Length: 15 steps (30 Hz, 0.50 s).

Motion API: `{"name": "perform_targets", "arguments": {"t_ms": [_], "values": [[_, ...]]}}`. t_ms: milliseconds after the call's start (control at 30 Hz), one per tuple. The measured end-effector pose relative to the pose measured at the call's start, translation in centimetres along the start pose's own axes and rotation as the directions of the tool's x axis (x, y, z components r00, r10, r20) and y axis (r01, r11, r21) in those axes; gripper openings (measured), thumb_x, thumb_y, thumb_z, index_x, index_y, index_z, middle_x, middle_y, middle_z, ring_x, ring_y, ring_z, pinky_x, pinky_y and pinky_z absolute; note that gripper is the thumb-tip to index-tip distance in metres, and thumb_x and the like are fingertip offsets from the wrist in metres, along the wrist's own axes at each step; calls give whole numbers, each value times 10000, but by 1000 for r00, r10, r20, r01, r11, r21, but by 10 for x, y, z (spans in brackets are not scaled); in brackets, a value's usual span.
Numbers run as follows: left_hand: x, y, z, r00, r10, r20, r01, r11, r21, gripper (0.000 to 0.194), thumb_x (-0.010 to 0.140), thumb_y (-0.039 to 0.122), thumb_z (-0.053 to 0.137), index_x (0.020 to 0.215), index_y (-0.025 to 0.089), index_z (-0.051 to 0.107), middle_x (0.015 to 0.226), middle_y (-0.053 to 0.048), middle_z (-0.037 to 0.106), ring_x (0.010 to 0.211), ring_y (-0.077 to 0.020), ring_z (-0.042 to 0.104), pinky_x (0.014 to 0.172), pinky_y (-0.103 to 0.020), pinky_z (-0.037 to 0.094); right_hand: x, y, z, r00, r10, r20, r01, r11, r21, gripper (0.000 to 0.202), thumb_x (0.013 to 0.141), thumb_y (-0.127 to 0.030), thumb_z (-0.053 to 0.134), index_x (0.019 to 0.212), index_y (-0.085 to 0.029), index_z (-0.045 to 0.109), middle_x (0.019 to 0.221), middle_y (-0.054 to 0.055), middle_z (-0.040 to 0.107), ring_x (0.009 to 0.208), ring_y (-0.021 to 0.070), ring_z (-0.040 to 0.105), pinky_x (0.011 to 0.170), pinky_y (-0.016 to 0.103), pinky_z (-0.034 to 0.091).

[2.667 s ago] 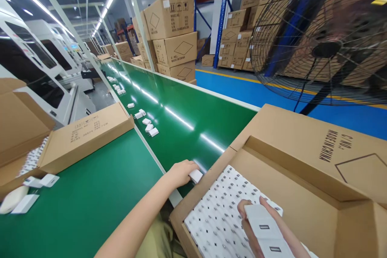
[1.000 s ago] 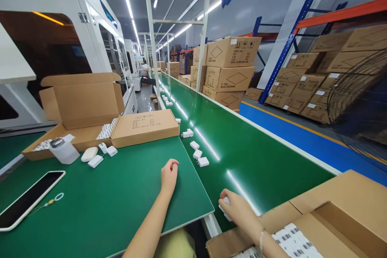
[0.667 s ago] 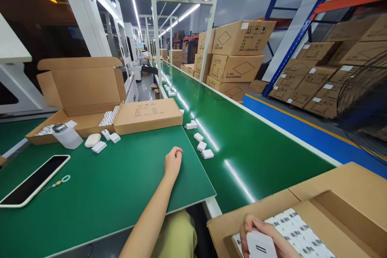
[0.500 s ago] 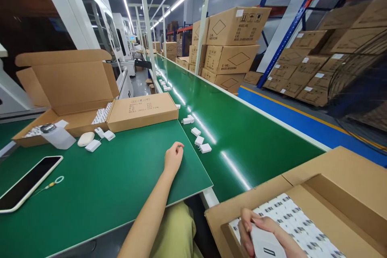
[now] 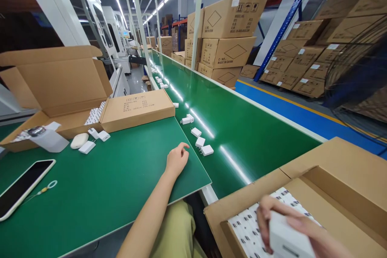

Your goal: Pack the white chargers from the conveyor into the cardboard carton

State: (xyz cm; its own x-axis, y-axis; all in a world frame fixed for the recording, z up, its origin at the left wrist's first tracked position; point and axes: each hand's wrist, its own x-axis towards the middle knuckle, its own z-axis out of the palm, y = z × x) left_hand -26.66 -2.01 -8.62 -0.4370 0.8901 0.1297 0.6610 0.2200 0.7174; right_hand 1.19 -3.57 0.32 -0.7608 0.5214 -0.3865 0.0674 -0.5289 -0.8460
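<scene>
My right hand (image 5: 266,213), blurred by motion, grips a white USB charger (image 5: 287,236) between thumb and fingers, its port side facing me. It is above an open carton (image 5: 279,175) at lower right, where white chargers (image 5: 244,225) stand in packed rows. My left hand (image 5: 177,159) rests near the right edge of the green table (image 5: 121,177). Its fingers are loosely bent, with the index finger a little apart and nothing visible in them. Just beyond it, several loose chargers (image 5: 207,150) lie along the near side of the green conveyor belt (image 5: 242,129).
On the left stand an open cardboard box (image 5: 57,84) and a closed flat one (image 5: 139,111). Before them are a white bottle (image 5: 50,140), an earbud case (image 5: 80,141), loose chargers (image 5: 87,147) and a phone (image 5: 26,185). Stacked cartons (image 5: 226,52) stand beyond the belt.
My right hand has moved slightly right and up over the carton with the charger. My left hand has shifted a little right toward the belt, its index finger straighter. The view has shifted slightly.
</scene>
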Motion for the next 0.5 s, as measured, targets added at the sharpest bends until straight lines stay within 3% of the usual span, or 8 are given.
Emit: {"name": "perform_targets", "arguments": {"t_ms": [67, 133, 233, 300, 367, 433, 500], "values": [[0, 1, 1, 1000, 19, 8, -19, 1000, 16, 262, 747, 132, 380, 894, 244, 567, 620, 50, 540, 575, -121, 482, 584, -215, 348, -6, -17, -40, 990, 1, -142, -31, 977, -210, 316, 645, -536, 599, 848, -297, 568, 808, 63, 595, 621, 228, 555, 511, 325, 424], [-1, 4, 3, 999, 36, 24, -37, 998, 41, 264, 747, 133, 385, 899, 245, 568, 633, 46, 550, 586, -125, 489, 586, -218, 350, -11, -30, -84, 893, -103, -438, -107, 898, -428, 318, 647, -537, 599, 876, -321, 557, 855, 69, 601, 709, 249, 565, 593, 351, 435], [-3, 8, 4, 997, 56, 49, -60, 994, 89, 257, 747, 136, 397, 897, 248, 573, 674, 33, 574, 642, -138, 518, 602, -222, 362, -11, -36, -135, 729, -335, -597, -297, 631, -717, 250, 688, -516, 524, 826, -309, 536, 845, 97, 612, 738, 274, 565, 669, 405, 411], [-4, 10, 5, 996, 63, 56, -68, 992, 108, 249, 750, 136, 403, 889, 248, 577, 721, 22, 594, 694, -146, 536, 622, -224, 372, -6, -31, -151, 655, -400, -641, -458, 464, -758, 224, 707, -509, 479, 787, -301, 510, 784, 126, 622, 690, 302, 571, 651, 449, 393], [-5, 10, 4, 997, 62, 55, -68, 991, 112, 244, 754, 132, 402, 880, 245, 578, 763, 16, 608, 717, -148, 543, 636, -226, 379, 0, -22, -154, 655, -384, -651, -521, 395, -757, 216, 731, -507, 436, 782, -304, 487, 776, 141, 637, 685, 317, 588, 637, 462, 401], [-6, 10, 3, 997, 61, 53, -67, 991, 114, 243, 758, 130, 398, 876, 244, 577, 770, 14, 612, 712, -147, 542, 636, -227, 380, 7, -11, -153, 726, -379, -573, -436, 391, -811, 202, 757, -479, 380, 829, -316, 477, 866, 128, 650, 758, 291, 611, 644, 422, 442], [-6, 10, 3, 997, 62, 55, -68, 991, 116, 242, 759, 132, 398, 878, 245, 576, 753, 15, 611, 699, -149, 541, 624, -228, 377, 12, 1, -154, 756, -463, -463, -327, 345, -880, 191, 746, -435, 371, 868, -330, 473, 961, 100, 646, 838, 247, 616, 638, 352, 483]]}}
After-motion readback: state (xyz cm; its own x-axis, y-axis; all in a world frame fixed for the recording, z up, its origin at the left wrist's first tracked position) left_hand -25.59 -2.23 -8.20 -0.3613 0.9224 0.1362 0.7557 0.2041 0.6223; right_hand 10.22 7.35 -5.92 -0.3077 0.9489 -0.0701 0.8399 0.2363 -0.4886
